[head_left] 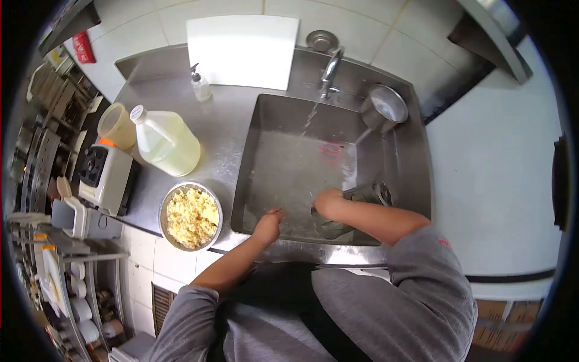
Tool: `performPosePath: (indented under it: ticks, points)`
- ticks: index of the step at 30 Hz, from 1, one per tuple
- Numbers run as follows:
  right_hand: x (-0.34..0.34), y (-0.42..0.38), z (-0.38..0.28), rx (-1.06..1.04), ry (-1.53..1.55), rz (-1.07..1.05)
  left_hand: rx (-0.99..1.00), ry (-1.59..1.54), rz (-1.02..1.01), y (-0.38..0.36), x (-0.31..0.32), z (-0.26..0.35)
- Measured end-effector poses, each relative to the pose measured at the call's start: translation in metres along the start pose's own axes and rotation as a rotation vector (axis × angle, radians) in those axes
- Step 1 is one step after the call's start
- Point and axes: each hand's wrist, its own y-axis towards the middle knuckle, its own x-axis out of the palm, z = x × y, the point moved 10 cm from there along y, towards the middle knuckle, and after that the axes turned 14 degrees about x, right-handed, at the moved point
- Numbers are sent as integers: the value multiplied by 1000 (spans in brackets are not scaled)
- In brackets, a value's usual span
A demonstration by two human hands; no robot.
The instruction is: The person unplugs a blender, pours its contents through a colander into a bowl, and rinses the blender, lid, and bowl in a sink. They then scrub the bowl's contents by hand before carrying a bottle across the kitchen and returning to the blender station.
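Note:
My left hand (269,225) is over the near left part of the sink (280,175), fingers stretched out and nothing visible in it. My right hand (329,203) is closed low in the sink at a clear pitcher-like jar (365,193), which lies tilted near the front right. My forearm covers part of the jar, and a small dark piece shows by my fingertips. Water runs from the faucet (330,73) into the back of the sink.
A metal pot (384,108) sits at the sink's back right corner. On the left counter stand a bowl of crumbly yellow food (192,217), a large jug of pale liquid (167,145), a pump bottle (201,87) and a blender base (105,178). A white board (242,51) leans on the wall.

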Motion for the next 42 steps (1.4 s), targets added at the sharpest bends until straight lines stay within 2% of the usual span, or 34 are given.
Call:
performPosePath:
  ticks: [2, 3, 5, 7, 9, 10, 12, 14, 16, 18, 20, 22, 23, 25, 26, 28, 29, 31, 35, 37, 38, 40, 42]
  points:
    - [-2, -15, -5, 34, -112, -28, 69, 144, 103, -11, -34, 32]
    - [-5, -21, -7, 61, -97, -44, 96, 136, 82, -16, -40, 42]
    - [-9, -32, -16, 54, -280, -83, -120, -136, 77, -32, -45, 27]
    - [-30, -56, -23, 69, -323, -52, -68, -41, 101, -36, -56, 38]
    - [-63, -84, -30, 79, -384, -2, -178, -122, -63, -38, -52, 47]
    - [-83, -98, -34, 104, -307, 43, -163, -120, -57, -38, -53, 54]
    - [-111, -115, -43, 141, -238, 96, 299, 80, 126, -28, -73, 112]
    - [-134, -131, -56, 124, -83, 101, 336, 16, 79, -23, -75, 130]
    - [-157, -164, -69, 71, -199, 78, 366, -48, 28, -23, -70, 141]
    - [-168, -184, -82, 11, -321, 61, 346, -106, 154, -31, -76, 139]
    - [-189, -197, -82, -20, -215, 165, 364, -97, 232, -39, -88, 145]
    - [-190, -194, -79, -68, -231, 147, 400, -26, 305, -45, -101, 151]
    - [-198, -198, -74, -21, -162, 135, 374, -20, 353, -48, -114, 152]
    - [-205, -205, -68, 8, -101, 177, 346, -40, 180, -47, -110, 153]
    - [-207, -209, -67, 3, -103, 232, 306, -57, 228, -50, -117, 147]
    - [-198, -205, -64, 63, -129, 127, 352, 441, 133, -53, -114, 150]
    - [-193, -201, -68, 31, -165, 127, 315, 427, 162, -59, -123, 146]
    - [-182, -187, -66, 53, -180, 138, 219, 378, -179, -66, -105, 127]
    - [-173, -182, -67, 72, -197, 115, 282, 337, -76, -99, -110, 106]
    - [-170, -186, -63, 128, -191, 79, 462, 322, -29, -116, -112, 107]
    - [-169, -187, -63, 121, -201, 88, 454, 326, -16, -129, -121, 106]
    - [-166, -190, -63, 116, -240, 92, 580, 141, 74, -162, -147, 122]
    - [-163, -185, -61, 150, -243, 69, 621, 150, 83, -199, -165, 127]
